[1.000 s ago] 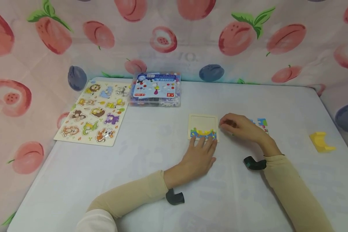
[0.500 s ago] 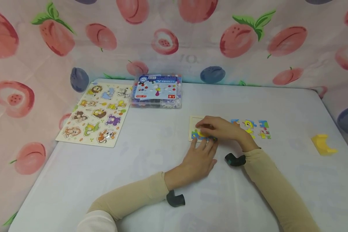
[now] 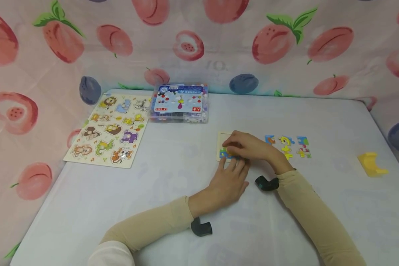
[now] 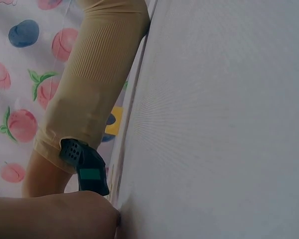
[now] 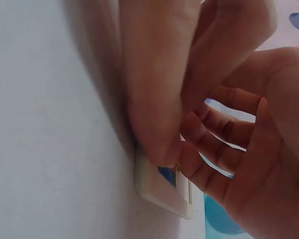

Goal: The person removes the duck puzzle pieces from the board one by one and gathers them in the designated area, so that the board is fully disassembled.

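Note:
My left hand point(image 3: 224, 184) lies palm down, its fairly straight fingers resting on the near edge of a small square wooden puzzle board point(image 3: 220, 146). Over that board my right hand point(image 3: 249, 146) bends in from the right, thumb and forefinger close together on a puzzle piece that is mostly hidden. Blue and yellow pieces point(image 3: 224, 153) fill the near part of the board. In the right wrist view, my left fingers point(image 5: 157, 89) press at the board point(image 5: 162, 194), and the right hand point(image 5: 244, 149) curls beside a blue patch. The left wrist view shows the right sleeve point(image 4: 84, 94).
Several loose puzzle pieces point(image 3: 286, 140) lie right of the board. Farther right is a yellow curved block point(image 3: 370, 164). An animal peg puzzle point(image 3: 108, 129) and a clear plastic box point(image 3: 178, 103) of small parts stand at the back left, before a fruit-print curtain point(image 3: 219, 44).
My right hand has moved left from beside the loose pieces onto the puzzle board, uncovering those pieces, and has barely moved over the last half second. My left hand stays in place.

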Demonstrator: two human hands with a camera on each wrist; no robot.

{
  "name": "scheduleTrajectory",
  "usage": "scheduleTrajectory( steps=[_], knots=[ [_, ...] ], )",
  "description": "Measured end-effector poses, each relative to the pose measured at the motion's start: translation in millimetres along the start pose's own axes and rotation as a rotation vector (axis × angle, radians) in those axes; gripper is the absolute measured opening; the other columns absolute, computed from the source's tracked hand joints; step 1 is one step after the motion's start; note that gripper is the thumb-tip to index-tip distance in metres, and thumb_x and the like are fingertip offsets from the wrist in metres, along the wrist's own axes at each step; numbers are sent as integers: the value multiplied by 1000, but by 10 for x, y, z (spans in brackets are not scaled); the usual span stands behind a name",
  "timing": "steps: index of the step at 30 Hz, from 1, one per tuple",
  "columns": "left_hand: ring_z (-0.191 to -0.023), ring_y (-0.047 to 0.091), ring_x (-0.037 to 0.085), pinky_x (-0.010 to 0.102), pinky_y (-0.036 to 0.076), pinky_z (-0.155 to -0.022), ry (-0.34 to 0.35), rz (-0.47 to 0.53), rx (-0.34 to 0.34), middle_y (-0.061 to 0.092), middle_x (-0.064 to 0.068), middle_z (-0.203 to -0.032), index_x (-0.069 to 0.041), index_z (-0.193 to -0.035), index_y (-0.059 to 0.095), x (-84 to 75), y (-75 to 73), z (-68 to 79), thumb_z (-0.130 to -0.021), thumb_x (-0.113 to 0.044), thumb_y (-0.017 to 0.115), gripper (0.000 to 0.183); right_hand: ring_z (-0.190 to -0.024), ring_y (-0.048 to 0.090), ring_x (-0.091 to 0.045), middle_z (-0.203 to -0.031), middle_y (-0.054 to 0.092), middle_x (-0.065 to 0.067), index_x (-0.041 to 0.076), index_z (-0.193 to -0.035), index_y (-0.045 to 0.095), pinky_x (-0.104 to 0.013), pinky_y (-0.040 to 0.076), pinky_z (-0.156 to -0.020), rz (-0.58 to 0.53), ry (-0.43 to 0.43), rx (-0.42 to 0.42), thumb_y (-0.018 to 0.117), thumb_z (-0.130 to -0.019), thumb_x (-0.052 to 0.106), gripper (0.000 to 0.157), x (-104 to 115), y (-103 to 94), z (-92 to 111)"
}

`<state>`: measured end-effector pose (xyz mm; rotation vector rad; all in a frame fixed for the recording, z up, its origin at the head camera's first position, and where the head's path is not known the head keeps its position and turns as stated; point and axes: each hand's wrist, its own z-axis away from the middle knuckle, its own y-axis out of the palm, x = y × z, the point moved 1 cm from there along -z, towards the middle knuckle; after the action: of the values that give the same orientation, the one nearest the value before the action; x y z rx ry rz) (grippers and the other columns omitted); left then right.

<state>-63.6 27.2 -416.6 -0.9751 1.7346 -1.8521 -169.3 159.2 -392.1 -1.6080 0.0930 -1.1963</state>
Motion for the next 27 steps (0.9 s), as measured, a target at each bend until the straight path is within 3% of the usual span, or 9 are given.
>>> scheduleTrajectory(
  steps=[9,15,20,27],
  knots=[
    [-128,35,21,50,32,-107,-3,20,21,39,0,-137,-15,-147,32,3,-24,-2,-99,-46,31,56,-87,53,-15,-100,60,-2,8,-111,61,-33,46,-80,-47,-7,-31,60,-92,18,21,2,36,-4],
    [-127,35,21,51,31,-107,3,19,39,40,0,-136,-16,-146,34,0,-27,-7,-100,-46,30,55,-83,54,-16,-93,60,-1,12,-103,57,-30,46,-76,-147,9,-47,62,-91,15,13,14,72,-25],
    [-124,36,21,51,32,-106,10,11,29,41,0,-134,-15,-145,35,0,-31,-4,-99,-46,31,55,-88,60,-15,-94,63,-2,12,-99,56,-30,49,-81,-258,-6,-57,62,-91,15,10,-2,94,-34],
    [-125,36,21,50,33,-105,-1,4,17,39,0,-137,-15,-146,32,4,-26,-8,-99,-47,32,57,-89,59,-18,-95,61,-4,13,-101,57,-28,49,-78,-349,12,-107,64,-91,18,13,-31,-2,34]
  ],
)
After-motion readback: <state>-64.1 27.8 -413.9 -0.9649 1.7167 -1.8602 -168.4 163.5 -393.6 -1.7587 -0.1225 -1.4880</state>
